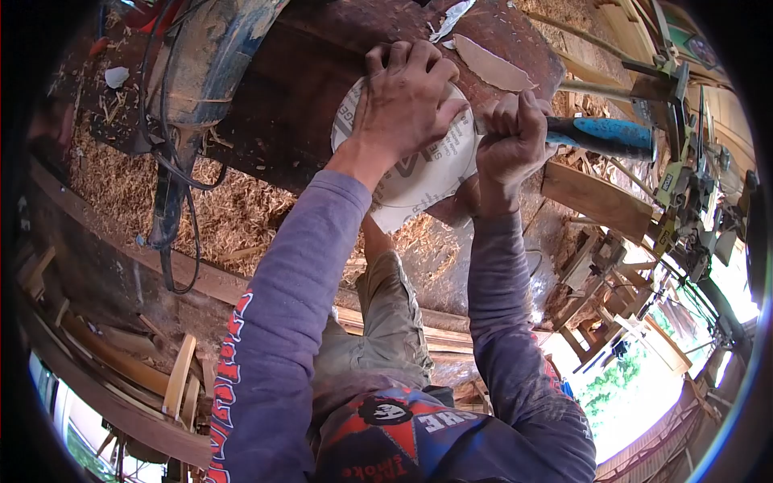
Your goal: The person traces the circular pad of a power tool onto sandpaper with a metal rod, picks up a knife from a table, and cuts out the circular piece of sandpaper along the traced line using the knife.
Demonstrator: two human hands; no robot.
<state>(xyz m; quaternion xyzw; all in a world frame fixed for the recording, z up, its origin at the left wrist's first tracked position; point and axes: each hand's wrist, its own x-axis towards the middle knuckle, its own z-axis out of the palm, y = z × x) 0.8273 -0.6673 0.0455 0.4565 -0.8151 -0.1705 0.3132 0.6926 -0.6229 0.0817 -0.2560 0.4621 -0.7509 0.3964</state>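
My left hand (407,101) presses down on a round sheet of sandpaper (431,165), its white back printed with grey lettering. The fingers are apart and bent, with the tips near the sheet's far edge and the thumb pointing right. In my right hand (511,141), closed in a fist at the sheet's right edge, is a tool with a blue and black handle (604,137). The handle sticks out to the right; the tool's working end is mostly hidden, so its kind is unclear. Under the sheet lies a dark brown board (282,97).
A curved tan offcut (493,64) and a white scrap (452,18) rest beyond the sheet. To the left is a dusty blue power tool (213,68) with a looped black cord (193,221). Wood shavings (266,205) cover the surface nearby. Clamps (672,181) stand at right.
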